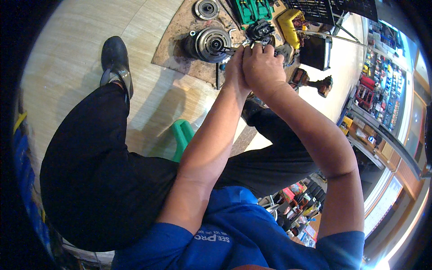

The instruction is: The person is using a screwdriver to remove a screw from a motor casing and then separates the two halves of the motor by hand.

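Observation:
A round metal pulley unit [209, 45] with a grooved face, like a car air-conditioning compressor, lies on a stained brown board [173, 53]. A dark narrow-ended tool, which looks like pliers [228, 51], reaches from my hands to the centre of its face. My right hand [264, 66] is closed over the tool's handle end, knuckles up. Pressed against it on the left, my left hand [236, 69] is also closed; its fingers are largely hidden. Most of the tool is covered by both hands.
A second round pulley [207, 9] lies farther back beside a green tool case [253, 10]. Right of these are a yellow curved object [289, 28], a black bin [316, 52] and a cordless power tool [320, 84]. A green stool [181, 136] stands below my left forearm.

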The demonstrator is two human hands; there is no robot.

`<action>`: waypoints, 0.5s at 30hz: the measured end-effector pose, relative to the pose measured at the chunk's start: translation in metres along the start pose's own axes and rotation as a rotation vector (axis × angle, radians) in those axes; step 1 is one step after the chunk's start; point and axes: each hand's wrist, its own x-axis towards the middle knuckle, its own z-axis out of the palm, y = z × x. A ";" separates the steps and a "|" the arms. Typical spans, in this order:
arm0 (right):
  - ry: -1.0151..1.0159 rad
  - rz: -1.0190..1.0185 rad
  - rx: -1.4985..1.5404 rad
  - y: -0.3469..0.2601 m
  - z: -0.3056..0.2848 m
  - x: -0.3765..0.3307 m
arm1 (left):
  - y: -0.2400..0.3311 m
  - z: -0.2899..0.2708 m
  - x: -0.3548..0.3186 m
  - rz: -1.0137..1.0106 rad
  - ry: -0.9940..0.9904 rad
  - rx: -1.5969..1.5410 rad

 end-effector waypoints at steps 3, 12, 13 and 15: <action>-0.038 0.023 -0.001 -0.005 -0.005 0.002 | 0.003 -0.001 -0.003 0.011 0.003 0.022; -0.039 -0.003 0.059 0.003 -0.001 -0.001 | 0.001 0.012 -0.007 0.008 0.078 0.099; -0.032 -0.004 0.047 0.003 -0.001 -0.001 | 0.000 0.011 -0.005 -0.004 0.083 0.064; -0.006 -0.016 0.010 0.001 -0.001 -0.001 | -0.001 0.007 -0.002 -0.005 0.049 0.014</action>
